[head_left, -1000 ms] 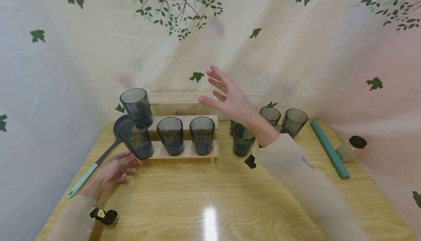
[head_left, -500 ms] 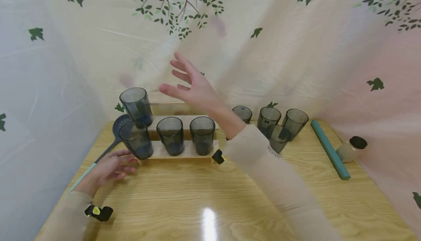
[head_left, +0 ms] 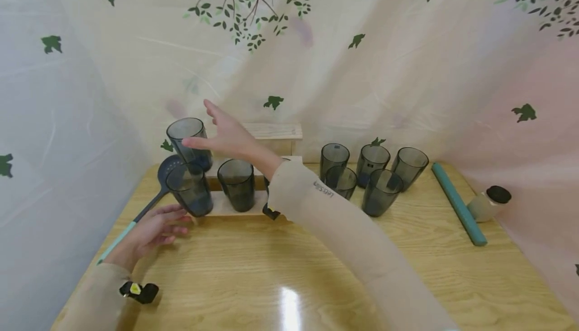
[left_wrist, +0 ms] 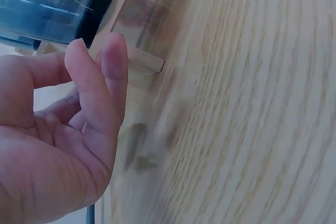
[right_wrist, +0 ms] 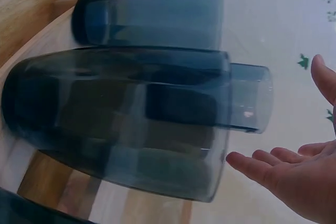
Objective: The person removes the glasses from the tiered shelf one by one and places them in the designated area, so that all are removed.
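Note:
A stepped wooden rack [head_left: 276, 131] stands at the back left of the table. On its lowest step sit dark tinted glasses: a left one [head_left: 190, 198], a middle one [head_left: 236, 190] and a third mostly behind my right sleeve. Another tinted glass [head_left: 177, 143] is on the step above, at the left end. My right hand [head_left: 228, 137] reaches toward that upper glass, thumb and fingers spread and holding nothing. In the right wrist view, its fingers [right_wrist: 254, 169] hover past the glass rims. My left hand [head_left: 154, 231], fingers loosely bent, rests beside the base of the lower left glass.
A skimmer [head_left: 170, 173] with a mint handle lies left of the rack. Right of the rack stand several more tinted glasses [head_left: 383, 193]. Farther right are a teal stick [head_left: 459, 204] and a jar with a black lid [head_left: 486, 205]. A printed curtain [head_left: 362, 85] hangs behind.
My right hand has swept left from above the rack's right end, and lowered toward the upper left glass. The glasses on the right are uncovered by the arm. My left hand has barely shifted.

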Motion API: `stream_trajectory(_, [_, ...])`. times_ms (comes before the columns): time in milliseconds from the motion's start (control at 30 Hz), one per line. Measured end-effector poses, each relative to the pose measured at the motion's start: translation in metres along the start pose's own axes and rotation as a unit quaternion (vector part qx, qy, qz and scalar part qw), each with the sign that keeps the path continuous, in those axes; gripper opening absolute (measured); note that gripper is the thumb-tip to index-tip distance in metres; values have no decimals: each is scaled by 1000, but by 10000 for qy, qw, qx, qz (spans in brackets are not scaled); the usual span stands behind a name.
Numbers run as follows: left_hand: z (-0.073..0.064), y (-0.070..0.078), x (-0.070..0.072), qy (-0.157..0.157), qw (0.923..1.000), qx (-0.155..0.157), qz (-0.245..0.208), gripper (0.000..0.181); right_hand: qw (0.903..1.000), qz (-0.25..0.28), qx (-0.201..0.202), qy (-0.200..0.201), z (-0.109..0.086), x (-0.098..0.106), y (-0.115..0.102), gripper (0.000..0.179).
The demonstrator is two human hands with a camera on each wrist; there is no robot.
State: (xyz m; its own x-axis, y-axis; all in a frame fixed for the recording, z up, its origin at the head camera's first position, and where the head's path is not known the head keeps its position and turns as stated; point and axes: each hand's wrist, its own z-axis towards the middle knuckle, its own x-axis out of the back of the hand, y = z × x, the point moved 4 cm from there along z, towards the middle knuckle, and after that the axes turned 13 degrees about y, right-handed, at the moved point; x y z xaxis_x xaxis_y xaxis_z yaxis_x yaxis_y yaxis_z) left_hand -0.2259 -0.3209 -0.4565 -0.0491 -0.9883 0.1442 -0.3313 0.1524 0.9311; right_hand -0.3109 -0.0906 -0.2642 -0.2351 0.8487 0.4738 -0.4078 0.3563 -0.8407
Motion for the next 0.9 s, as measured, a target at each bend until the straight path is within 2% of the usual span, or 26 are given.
stream_trajectory(133, [0,0,3,60,10000,-53,-6,68,9990,-394,137,-165,11,-12,2,105])
stream_trajectory(333, [-1,-3,3,33,10000,-52,54,70,9951,-923,190,-314,16,-26,11,107])
stream_trajectory(533, [-1,-3,0,53,9999,-80,125,68,9976,-624,-163,-238,17,-33,24,106])
stream_trajectory(600, [-2,-2,-1,170,9997,-44,198,67,9983,-484,-243,-193,18,-35,27,106])
stream_trajectory(800, [-3,4,-5,511,9962,-19,701,65,9991,-407,-103,35,21,-40,33,102])
stream_trajectory(900, [-4,5,-6,567,9952,9,803,64,9989,-392,-85,249,21,-43,34,97])
